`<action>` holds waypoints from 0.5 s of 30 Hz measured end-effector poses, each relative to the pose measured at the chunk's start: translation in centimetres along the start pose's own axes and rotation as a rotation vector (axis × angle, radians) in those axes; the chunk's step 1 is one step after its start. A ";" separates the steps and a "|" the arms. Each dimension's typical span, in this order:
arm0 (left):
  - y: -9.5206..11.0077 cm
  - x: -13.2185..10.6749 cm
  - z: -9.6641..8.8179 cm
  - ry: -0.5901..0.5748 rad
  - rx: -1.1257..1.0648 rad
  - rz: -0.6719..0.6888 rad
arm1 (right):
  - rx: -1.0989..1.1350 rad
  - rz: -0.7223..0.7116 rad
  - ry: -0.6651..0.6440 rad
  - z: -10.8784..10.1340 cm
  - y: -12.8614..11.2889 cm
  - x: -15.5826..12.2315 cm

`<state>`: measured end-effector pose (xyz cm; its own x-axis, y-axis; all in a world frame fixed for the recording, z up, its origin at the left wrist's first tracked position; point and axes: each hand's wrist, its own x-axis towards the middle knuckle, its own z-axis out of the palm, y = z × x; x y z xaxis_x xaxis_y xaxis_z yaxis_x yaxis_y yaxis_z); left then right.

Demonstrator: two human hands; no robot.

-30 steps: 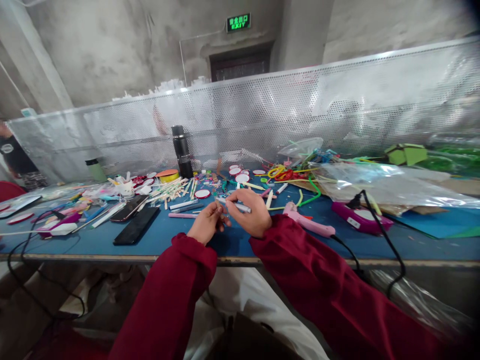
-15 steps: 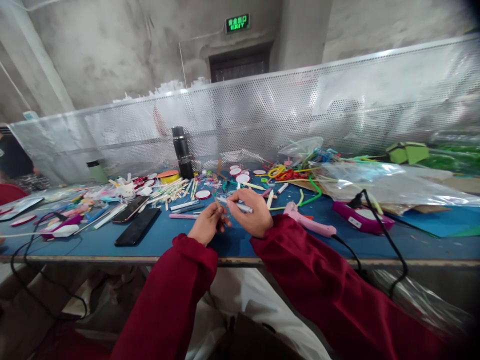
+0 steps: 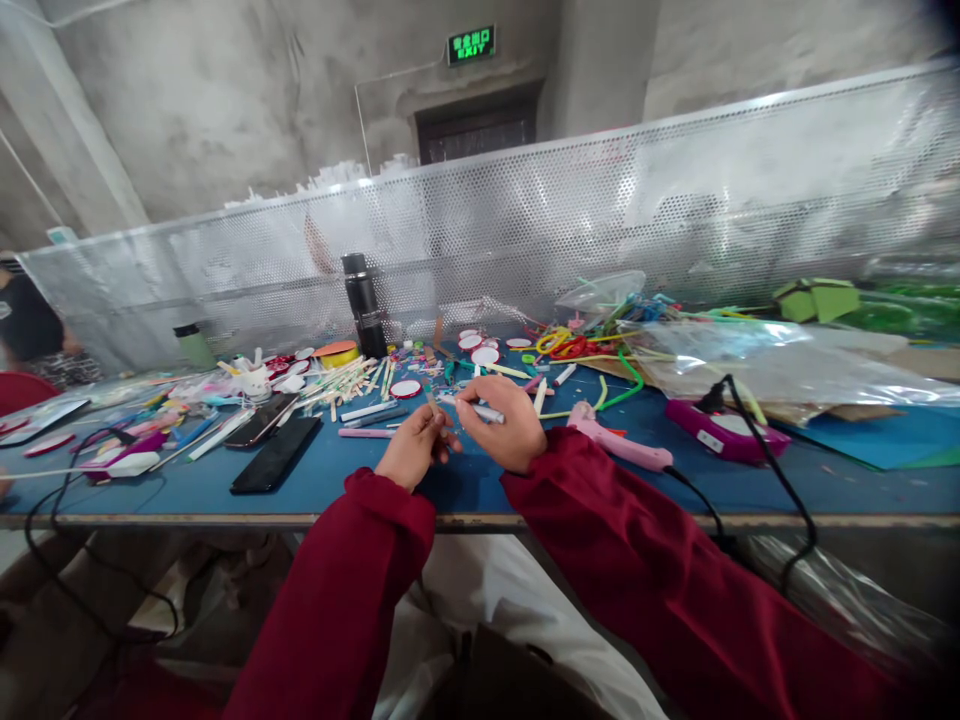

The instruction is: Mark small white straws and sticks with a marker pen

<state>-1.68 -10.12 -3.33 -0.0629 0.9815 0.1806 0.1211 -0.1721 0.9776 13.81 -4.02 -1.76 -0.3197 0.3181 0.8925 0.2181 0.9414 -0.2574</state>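
My left hand [image 3: 415,446] is closed, its fingertips pinching a small wooden stick [image 3: 430,394] that points upward. Most of the stick is covered by the fingers. Close beside it, my right hand [image 3: 508,422] grips a pale marker pen [image 3: 490,414], whose tip end points left toward the stick. Whether the tip touches the stick I cannot tell. To the left of my left hand lie a pink marker [image 3: 364,433] and a white marker [image 3: 366,411]. A pink hot glue gun [image 3: 621,444] rests right of my right wrist.
Two dark phones [image 3: 276,456] lie at left. A black bottle [image 3: 364,305] stands by the perforated metal screen [image 3: 525,220]. Craft sticks [image 3: 349,382], white discs with red rims [image 3: 406,389] and pipe cleaners [image 3: 574,343] litter the table's back. A purple corded box [image 3: 724,432] sits at right.
Both hands keep nearly the same pose and grip. The camera view has shifted very slightly; nothing on the table has visibly moved.
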 end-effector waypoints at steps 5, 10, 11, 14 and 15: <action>0.0 0.0 -0.1 -0.016 -0.002 0.021 | 0.025 -0.005 -0.026 0.0 -0.1 0.0; -0.2 0.1 -0.1 0.001 -0.018 0.005 | 0.001 0.014 -0.015 0.0 -0.1 0.0; -0.2 0.1 -0.1 0.003 -0.021 0.001 | 0.004 0.012 -0.007 0.0 -0.1 0.0; -0.1 0.0 0.0 0.003 -0.021 0.003 | 0.010 -0.007 -0.007 0.0 -0.1 0.0; 0.0 0.0 0.0 0.004 -0.017 0.000 | 0.006 -0.011 -0.013 0.0 0.0 0.0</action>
<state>-1.67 -10.15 -3.34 -0.0665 0.9812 0.1812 0.1038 -0.1738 0.9793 13.81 -4.04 -1.76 -0.3338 0.3093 0.8905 0.2092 0.9454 -0.2500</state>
